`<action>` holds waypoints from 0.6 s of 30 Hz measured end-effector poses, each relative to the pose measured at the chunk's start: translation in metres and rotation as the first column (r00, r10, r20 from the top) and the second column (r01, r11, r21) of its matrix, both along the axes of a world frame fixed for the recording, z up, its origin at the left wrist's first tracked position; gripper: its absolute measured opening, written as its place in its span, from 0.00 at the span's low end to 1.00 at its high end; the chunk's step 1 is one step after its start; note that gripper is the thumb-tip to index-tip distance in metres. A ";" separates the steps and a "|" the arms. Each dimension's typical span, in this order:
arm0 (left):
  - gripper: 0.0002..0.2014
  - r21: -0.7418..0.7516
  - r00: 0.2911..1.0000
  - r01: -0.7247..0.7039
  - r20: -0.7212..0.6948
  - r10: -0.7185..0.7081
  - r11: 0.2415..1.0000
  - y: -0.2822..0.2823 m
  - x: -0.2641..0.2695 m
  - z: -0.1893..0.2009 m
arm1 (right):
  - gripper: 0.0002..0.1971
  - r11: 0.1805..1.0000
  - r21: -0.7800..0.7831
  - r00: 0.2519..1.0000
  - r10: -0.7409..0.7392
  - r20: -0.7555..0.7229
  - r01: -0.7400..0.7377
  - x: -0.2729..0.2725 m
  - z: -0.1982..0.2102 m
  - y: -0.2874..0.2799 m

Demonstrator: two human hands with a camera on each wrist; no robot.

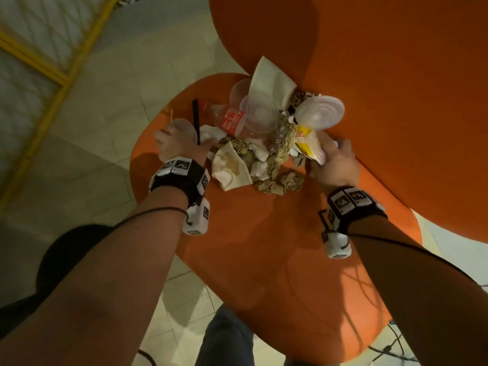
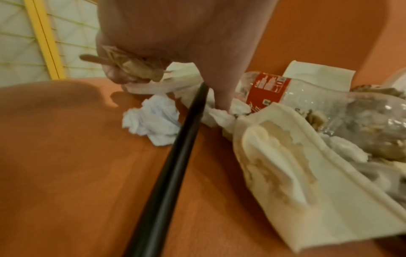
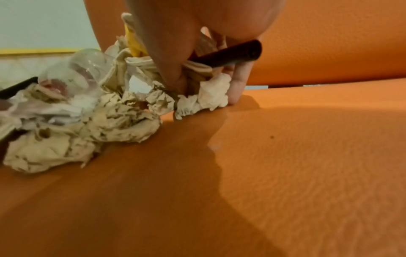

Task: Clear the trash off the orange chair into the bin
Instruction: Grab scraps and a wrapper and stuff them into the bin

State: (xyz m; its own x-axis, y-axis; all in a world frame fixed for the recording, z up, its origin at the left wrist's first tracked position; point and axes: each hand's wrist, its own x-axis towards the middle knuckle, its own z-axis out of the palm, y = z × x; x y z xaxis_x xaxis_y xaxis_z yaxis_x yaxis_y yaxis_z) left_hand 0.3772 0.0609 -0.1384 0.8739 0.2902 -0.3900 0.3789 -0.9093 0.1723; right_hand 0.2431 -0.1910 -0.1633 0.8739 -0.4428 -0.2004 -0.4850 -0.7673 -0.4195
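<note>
Orange chair (image 1: 264,247): trash (image 1: 253,143) between both hands' fingers (image 3: 238,83).

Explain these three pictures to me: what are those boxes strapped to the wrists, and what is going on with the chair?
No robot here: a person wears cameras, one on the head and one on each wrist. The head view looks down at both arms; the other two look along each hand.

On the orange chair lies trash: a plastic bottle, clear lids, crumpled napkins and a stained paper bag.

The left hand grips a wooden stick, brown paper and a black straw. The right hand grips a yellow wrapper and another dark straw.
</note>
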 end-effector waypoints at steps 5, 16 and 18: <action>0.34 0.027 0.985 0.158 0.064 -0.159 0.987 -0.001 -0.011 -0.002 | 0.30 0.954 0.223 0.978 -0.208 0.001 0.203 -0.017 0.011 0.014; 0.20 -0.308 0.970 -0.068 0.202 0.135 0.949 0.006 -0.027 0.028 | 0.26 0.690 0.581 0.838 -0.546 0.025 0.432 -0.060 0.023 0.047; 0.20 -0.439 0.963 -0.106 0.179 0.202 0.892 0.005 -0.034 0.029 | 0.21 0.652 0.622 0.817 -0.576 0.036 0.433 -0.065 0.028 0.046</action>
State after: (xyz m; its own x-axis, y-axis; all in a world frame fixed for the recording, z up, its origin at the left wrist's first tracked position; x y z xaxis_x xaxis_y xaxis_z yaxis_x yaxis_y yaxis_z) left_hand 0.3431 0.0659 -0.1092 0.9076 0.2785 -0.3143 0.4183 -0.6654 0.6183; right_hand 0.1778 -0.1453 -0.1352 0.5982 -0.6938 -0.4009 -0.5683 -0.0147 -0.8227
